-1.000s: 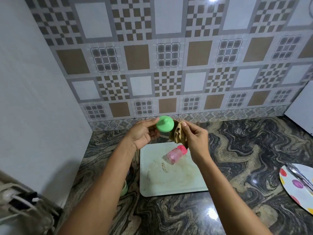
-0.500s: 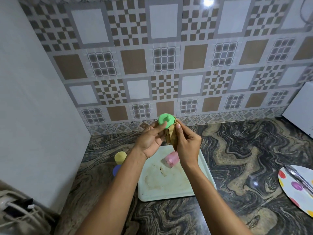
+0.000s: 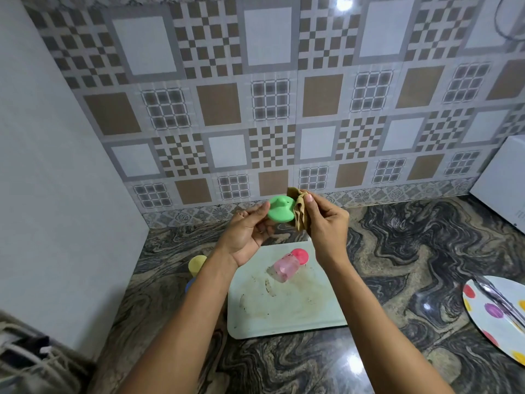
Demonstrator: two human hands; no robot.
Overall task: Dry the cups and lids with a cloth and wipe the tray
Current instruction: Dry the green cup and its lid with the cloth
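Note:
My left hand [image 3: 248, 233] holds a green lid [image 3: 281, 209] by its edge, raised above the counter. My right hand [image 3: 326, 223] pinches a crumpled brown cloth [image 3: 300, 212] against the lid's right side. Below them a pale, stained tray [image 3: 284, 311] lies on the marble counter. A pink cup [image 3: 285, 267] lies on its side at the tray's far end, with a pink lid [image 3: 301, 255] just behind it. Left of the tray, partly hidden by my left forearm, stand a yellow cup [image 3: 197, 264] and something blue [image 3: 189, 284].
A tiled wall runs along the back of the counter and a plain white wall closes the left side. A polka-dot plate [image 3: 494, 314] with metal utensils sits at the right edge. A white appliance [image 3: 502, 183] stands at the far right.
The view has tilted, so the yellow cup and blue item show left of the tray. The green lid has turned in my left hand and the cloth has moved up against its right side.

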